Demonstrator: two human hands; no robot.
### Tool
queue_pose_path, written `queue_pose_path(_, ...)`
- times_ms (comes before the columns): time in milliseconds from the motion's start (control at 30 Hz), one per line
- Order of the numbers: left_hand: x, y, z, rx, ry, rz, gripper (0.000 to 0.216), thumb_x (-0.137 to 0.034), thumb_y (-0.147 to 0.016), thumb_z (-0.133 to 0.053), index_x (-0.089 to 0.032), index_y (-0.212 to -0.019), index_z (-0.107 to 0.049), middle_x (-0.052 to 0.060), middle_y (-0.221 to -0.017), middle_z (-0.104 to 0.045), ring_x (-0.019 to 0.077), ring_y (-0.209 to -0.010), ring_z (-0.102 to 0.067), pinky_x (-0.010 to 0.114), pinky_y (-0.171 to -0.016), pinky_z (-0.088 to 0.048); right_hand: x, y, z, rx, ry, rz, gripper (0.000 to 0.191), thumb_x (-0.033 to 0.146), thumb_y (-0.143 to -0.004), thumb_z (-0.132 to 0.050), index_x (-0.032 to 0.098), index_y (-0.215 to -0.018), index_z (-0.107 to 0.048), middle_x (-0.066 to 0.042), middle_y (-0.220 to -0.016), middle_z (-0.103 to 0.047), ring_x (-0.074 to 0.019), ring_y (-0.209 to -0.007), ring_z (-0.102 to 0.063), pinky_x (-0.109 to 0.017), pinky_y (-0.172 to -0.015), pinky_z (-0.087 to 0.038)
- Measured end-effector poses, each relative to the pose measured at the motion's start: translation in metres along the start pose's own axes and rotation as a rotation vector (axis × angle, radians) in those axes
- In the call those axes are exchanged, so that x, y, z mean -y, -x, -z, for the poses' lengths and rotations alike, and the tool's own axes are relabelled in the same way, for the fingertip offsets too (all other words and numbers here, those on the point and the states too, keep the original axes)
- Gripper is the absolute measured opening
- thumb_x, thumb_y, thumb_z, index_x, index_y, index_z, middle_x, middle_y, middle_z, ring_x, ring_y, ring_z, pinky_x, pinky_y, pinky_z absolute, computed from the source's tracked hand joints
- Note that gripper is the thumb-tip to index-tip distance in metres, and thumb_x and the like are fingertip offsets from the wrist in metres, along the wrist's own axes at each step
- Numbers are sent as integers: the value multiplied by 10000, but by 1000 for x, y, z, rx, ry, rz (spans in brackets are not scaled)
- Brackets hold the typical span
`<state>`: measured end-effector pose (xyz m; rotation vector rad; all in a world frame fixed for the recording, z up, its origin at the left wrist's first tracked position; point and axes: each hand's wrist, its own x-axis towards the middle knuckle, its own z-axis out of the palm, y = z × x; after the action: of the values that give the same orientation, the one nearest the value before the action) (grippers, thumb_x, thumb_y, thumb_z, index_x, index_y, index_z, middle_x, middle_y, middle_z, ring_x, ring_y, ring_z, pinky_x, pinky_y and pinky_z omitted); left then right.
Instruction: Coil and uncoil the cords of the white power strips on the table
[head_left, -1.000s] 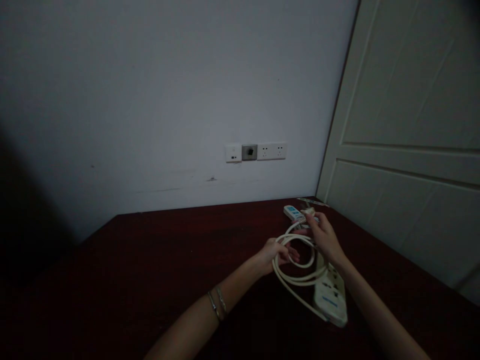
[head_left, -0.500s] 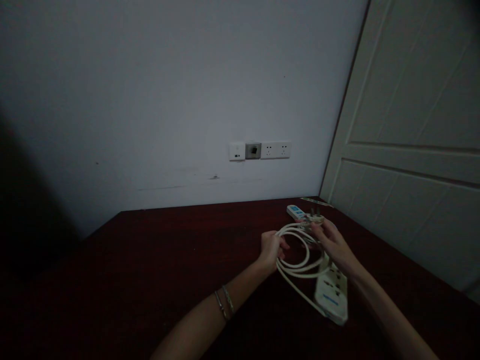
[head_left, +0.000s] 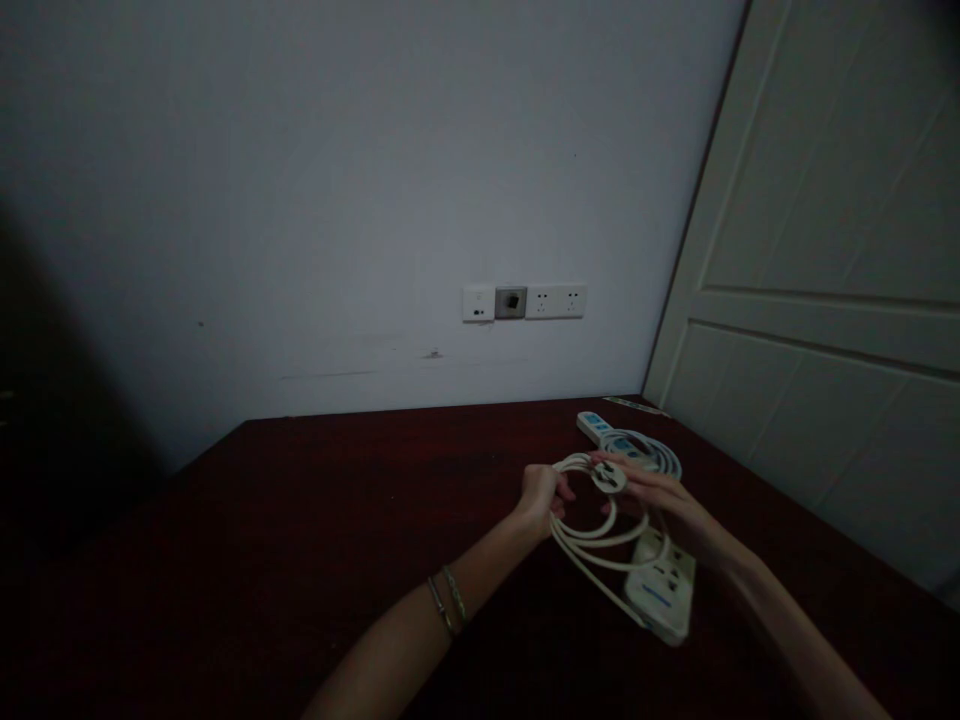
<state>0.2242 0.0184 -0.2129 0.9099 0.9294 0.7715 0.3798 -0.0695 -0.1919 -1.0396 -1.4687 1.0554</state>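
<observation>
Clasping the coiled cord (head_left: 600,544) toward the right edge of the surface (head_left: 412,465), the left hand (head_left: 544,497) is nearly closed; the right hand (head_left: 664,495) pinches the plug (head_left: 611,479). If the left loosens, loops may spring apart.

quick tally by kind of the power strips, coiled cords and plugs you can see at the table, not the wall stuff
Power strips: 2
Coiled cords: 2
Plug: 1
Total: 5
</observation>
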Motion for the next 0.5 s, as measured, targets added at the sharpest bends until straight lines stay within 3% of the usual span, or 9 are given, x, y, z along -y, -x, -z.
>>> queue_pose_path(67,0,1,-1,4,16,8,139,-30,-460,-488,-132,-417,-404,-37,-379,-321,20,-310,-214,189,-352,-121,1,1,-2,-21,31,3,373,463,-776,-580,246,-1063,-681,-71,-1400,-403,-288,-1249,-403,-382,-960,-406)
queue_pose_path(167,0,2,-2,5,42,2,160,-40,-470,-491,-136,-409,-378,-39,-385,-321,17,-306,-216,190,-351,-139,5,-1,-7,-98,235,-31,376,466,-676,-684,222,-959,-723,-102,-1254,-552,-287,-1170,-480,-373,-936,-414)
queue_pose_path(233,-2,4,-3,9,62,-24,156,-40,-467,-476,-138,-410,-370,-44,-384,-315,18,-301,-222,191,-352,-152,8,-3,-10,-139,363,-104,379,435,-579,-752,197,-873,-741,-97,-979,-671,-261,-940,-601,-341,-789,-482)
queue_pose_path(333,-7,10,-6,39,94,-53,127,-25,-424,-426,-140,-442,-377,-52,-400,-316,20,-299,-221,193,-352,-151,9,-4,-13,-172,415,-216,355,382,-522,-772,163,-797,-720,-9,-617,-613,-146,-544,-554,-257,-518,-452)
queue_pose_path(400,-10,14,-8,64,110,-55,157,-19,-391,-399,-144,-485,-393,-57,-423,-337,19,-300,-217,194,-350,-140,8,-5,-14,-188,378,-205,372,332,-514,-774,169,-835,-681,23,-592,-583,-120,-508,-521,-233,-490,-435)
queue_pose_path(500,-12,19,-11,89,126,-62,216,-17,-368,-380,-148,-536,-411,-59,-453,-380,17,-301,-217,196,-347,-129,3,-6,-14,-219,296,-114,660,261,-511,-771,215,-1133,-557,11,-769,-634,-138,-599,-567,-248,-553,-478)
